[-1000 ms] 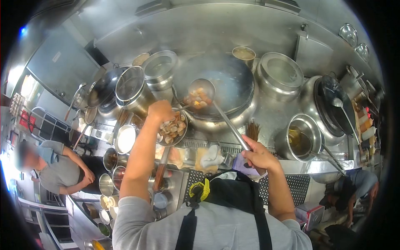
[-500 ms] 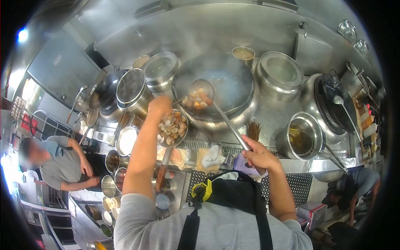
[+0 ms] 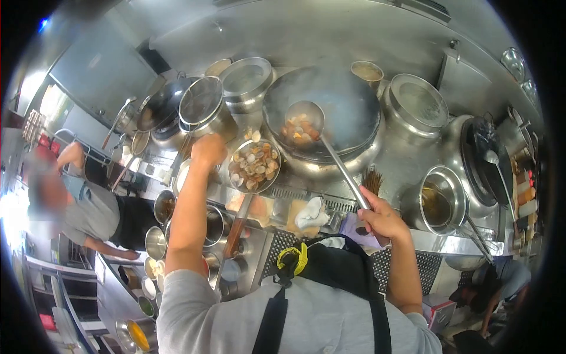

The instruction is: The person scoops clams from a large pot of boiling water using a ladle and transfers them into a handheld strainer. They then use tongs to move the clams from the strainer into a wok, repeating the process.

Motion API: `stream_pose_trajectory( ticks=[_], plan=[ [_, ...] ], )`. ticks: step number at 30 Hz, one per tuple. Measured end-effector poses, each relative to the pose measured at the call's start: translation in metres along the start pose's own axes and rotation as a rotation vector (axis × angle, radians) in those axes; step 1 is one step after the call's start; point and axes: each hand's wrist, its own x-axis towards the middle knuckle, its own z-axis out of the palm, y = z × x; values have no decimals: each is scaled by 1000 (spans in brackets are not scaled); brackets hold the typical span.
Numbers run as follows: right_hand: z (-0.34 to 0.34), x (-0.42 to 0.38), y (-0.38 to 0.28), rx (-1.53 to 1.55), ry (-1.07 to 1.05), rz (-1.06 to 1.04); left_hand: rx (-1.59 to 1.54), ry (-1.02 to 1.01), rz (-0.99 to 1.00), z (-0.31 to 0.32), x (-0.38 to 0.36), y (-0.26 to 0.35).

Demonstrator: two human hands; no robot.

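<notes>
Now steel ladle brims with clams.

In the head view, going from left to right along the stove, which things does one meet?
Lidded pot → left hand → strainer of clams → ladle over the wok → right hand → pot of broth → dark wok.

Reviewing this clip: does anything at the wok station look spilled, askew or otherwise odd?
A few clams lie loose on the steel counter just beyond the strainer of clams, beside the wok. The ladle in the right hand holds its load level over the wok. Nothing else stands out.
</notes>
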Motion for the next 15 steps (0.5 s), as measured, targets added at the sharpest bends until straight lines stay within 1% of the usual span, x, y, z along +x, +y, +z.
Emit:
stream_pose_trajectory(
  ticks=[2, 3, 6, 9, 12, 15],
  plan=[
    [2, 0, -1, 85, -21, -25, 22, -61, -36, 17, -2, -16],
    [3, 0, -1, 128, -31, -37, 14, -113, -23, 28, -2, -25],
    [2, 2, -2, 50, -27, -49, 81, -309, -39, 56, -4, -44],
    [0, 4, -2, 4, -23, -46, -25, -444, -129, 65, -6, -49],
    [2, 2, -4, 13, 18, -20, 43, -182, -56, 63, -9, -49],
    [3, 2, -4, 12, 39, -16, -91, -75, 3, 24, -6, -23]
  ],
)
